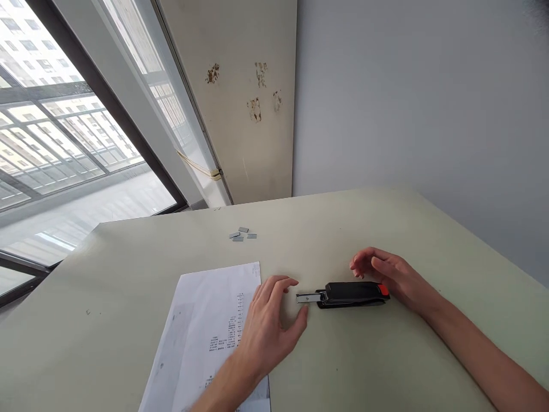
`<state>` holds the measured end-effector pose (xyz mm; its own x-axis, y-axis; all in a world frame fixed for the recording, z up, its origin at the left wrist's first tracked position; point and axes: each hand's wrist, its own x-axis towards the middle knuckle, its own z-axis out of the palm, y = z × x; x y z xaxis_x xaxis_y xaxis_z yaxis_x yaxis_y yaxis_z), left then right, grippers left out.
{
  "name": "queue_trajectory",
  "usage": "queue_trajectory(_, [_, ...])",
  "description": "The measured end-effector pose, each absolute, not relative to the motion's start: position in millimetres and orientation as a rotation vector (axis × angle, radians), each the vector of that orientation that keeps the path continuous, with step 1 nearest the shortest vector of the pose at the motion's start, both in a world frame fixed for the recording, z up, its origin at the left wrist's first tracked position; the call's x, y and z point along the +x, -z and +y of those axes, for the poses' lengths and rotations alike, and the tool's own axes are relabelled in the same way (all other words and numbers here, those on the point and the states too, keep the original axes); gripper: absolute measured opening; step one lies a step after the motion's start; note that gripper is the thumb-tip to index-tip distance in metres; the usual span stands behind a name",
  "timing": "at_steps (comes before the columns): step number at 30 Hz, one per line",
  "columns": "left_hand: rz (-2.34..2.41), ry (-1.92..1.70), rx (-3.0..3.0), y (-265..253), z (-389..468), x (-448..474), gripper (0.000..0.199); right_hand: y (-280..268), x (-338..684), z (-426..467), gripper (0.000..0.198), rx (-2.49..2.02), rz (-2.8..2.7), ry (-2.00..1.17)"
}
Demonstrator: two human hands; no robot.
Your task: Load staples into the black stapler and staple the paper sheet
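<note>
A black stapler [355,293] with a red patch at its right end lies on the table. Its metal staple tray [307,298] sticks out at the left end. My left hand [274,320] is open around the tip of that tray, thumb and fingers apart, and partly covers the printed paper. At the stapler's right end, my right hand [392,274] hovers with loosely curled fingers, holding nothing that I can see. Several strips of staples [243,230] lie in a small group farther back on the table.
Printed sheets of paper [206,309] lie on the pale green table [107,343], left of the stapler. Behind the table stand a grey wall [420,103] and a stained panel [257,149]. A glass window [64,137] is at the left.
</note>
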<state>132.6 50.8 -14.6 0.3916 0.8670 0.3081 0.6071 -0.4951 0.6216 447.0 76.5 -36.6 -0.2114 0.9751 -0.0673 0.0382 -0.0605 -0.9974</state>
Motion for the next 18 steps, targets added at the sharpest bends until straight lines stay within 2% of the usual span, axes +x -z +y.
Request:
queue_trajectory(4, [1.323, -0.869, 2.270, -2.0, 68.8, 122.6, 0.010, 35.1, 443.9, 75.6, 0.034, -1.148, -1.275, -1.428])
queue_trajectory(12, [1.715, -0.758, 2.503, 2.8, 157.5, 79.5, 0.021, 34.4, 444.3, 77.1, 0.033, -1.166, -1.292, -1.411])
queue_trajectory(18, [1.809, -0.657, 2.556, 17.5, 191.8, 66.5, 0.023, 32.3, 441.9, 76.5, 0.034, -1.168, -1.293, -1.406])
